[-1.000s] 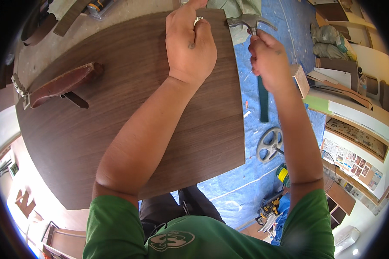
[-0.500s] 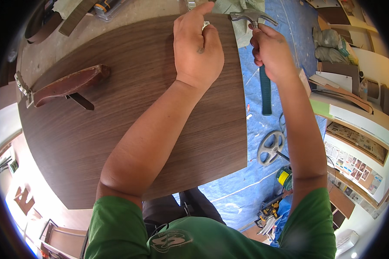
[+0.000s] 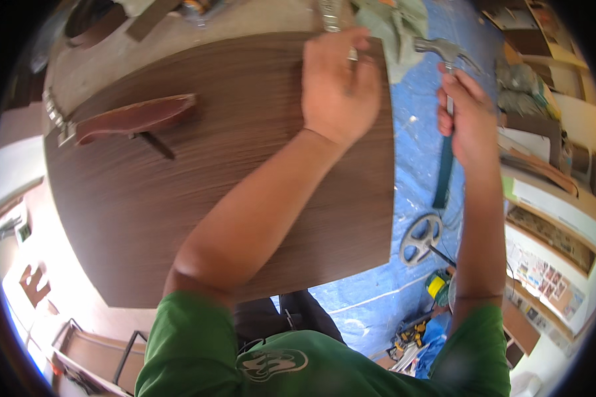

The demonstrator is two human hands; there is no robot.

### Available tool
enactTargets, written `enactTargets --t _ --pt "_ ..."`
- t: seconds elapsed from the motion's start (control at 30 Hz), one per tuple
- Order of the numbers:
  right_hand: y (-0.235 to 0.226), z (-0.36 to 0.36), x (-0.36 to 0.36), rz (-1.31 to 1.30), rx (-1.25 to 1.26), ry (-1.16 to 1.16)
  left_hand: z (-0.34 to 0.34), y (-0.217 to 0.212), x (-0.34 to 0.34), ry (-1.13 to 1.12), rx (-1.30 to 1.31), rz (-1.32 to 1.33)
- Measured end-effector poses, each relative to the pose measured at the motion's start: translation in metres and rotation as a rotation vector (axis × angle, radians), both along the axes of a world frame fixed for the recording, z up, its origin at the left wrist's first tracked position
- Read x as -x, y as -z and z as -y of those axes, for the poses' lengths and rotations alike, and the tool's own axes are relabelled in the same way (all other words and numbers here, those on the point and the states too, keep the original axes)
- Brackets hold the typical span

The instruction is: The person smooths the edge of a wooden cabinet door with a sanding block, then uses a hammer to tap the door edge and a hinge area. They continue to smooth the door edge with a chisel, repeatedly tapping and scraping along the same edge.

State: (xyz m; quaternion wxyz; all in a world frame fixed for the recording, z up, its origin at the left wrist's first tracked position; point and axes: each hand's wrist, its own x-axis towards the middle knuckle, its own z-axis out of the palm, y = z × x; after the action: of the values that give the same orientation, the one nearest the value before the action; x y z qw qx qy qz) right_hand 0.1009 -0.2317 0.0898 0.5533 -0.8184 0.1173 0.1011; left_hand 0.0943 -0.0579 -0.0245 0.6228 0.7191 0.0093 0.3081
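Note:
A brown wood-grain panel (image 3: 245,218) lies before me. My left hand (image 3: 341,92), blurred, is over its far right part, with finger and thumb closed on a small silver metal piece (image 3: 353,54). Just past the far edge shows a silver hinge (image 3: 330,14); how it joins the panel is hidden by the hand. My right hand (image 3: 469,119) grips a claw hammer (image 3: 444,165) high on its neck, close below the steel head. Its dark green handle hangs down toward me, out beyond the panel's right edge.
On the panel's left lies a worn reddish-brown leather holder (image 3: 136,119), beside another hinge (image 3: 58,119) at the edge. Blue sheeting (image 3: 357,311) covers the floor, with a grey spoked wheel (image 3: 420,239) on it. Boards and shelving (image 3: 549,212) line the right side.
My right hand has drawn the hammer to the right and nearer to me, away from the panel's edge. The whole view has shifted a little; my left hand keeps about its place over the panel.

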Motion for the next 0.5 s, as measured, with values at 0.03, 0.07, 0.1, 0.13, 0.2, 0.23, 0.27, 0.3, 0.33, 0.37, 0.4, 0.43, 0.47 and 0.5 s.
enactTargets --t 0.03,0.07,0.1,0.13,0.2,0.23,0.27,0.3,0.33,0.37,0.4,0.43,0.47,0.5 --pt "-0.009 -0.006 -0.001 0.040 0.046 -0.052 0.000 0.002 0.001 -0.092 -0.200 0.073" --pt "-0.019 -0.008 -0.003 0.052 0.057 -0.116 0.003 -0.007 0.006 -0.015 -0.115 -0.020" --pt "-0.031 -0.008 -0.007 0.068 0.073 -0.181 0.005 -0.012 0.006 -0.005 -0.161 -0.038" --pt "-0.040 -0.016 -0.013 0.086 0.088 -0.247 0.002 -0.014 0.008 0.055 -0.202 -0.086" --pt "-0.054 -0.051 -0.028 0.225 0.218 -0.410 0.001 -0.013 0.010 0.098 -0.266 -0.120" --pt "-0.061 -0.072 -0.036 0.300 0.291 -0.484 0.001 -0.011 0.010 0.084 -0.290 -0.106" --pt "-0.068 -0.093 -0.047 0.270 0.413 -0.547 0.001 -0.009 0.010 0.069 -0.314 -0.091" --pt "-0.061 -0.105 -0.063 0.393 0.497 -0.652 0.003 -0.012 0.010 0.104 -0.307 -0.091" --pt "-0.046 -0.115 -0.081 0.517 0.577 -0.756 0.004 -0.014 0.011 0.137 -0.305 -0.092" --pt "-0.035 -0.124 -0.092 0.643 0.663 -0.856 0.006 -0.017 0.011 0.173 -0.300 -0.090" --pt "-0.027 -0.139 -0.094 0.649 0.627 -0.881 0.005 -0.017 0.012 0.201 -0.319 -0.127" --pt "-0.020 -0.157 -0.094 0.655 0.593 -0.906 0.005 -0.017 0.012 0.199 -0.322 -0.144" --pt "-0.012 -0.172 -0.094 0.655 0.563 -0.932 0.008 -0.015 0.012 0.201 -0.319 -0.161" --pt "-0.004 -0.185 -0.096 0.651 0.553 -0.932 0.006 -0.017 0.012 0.203 -0.315 -0.178"
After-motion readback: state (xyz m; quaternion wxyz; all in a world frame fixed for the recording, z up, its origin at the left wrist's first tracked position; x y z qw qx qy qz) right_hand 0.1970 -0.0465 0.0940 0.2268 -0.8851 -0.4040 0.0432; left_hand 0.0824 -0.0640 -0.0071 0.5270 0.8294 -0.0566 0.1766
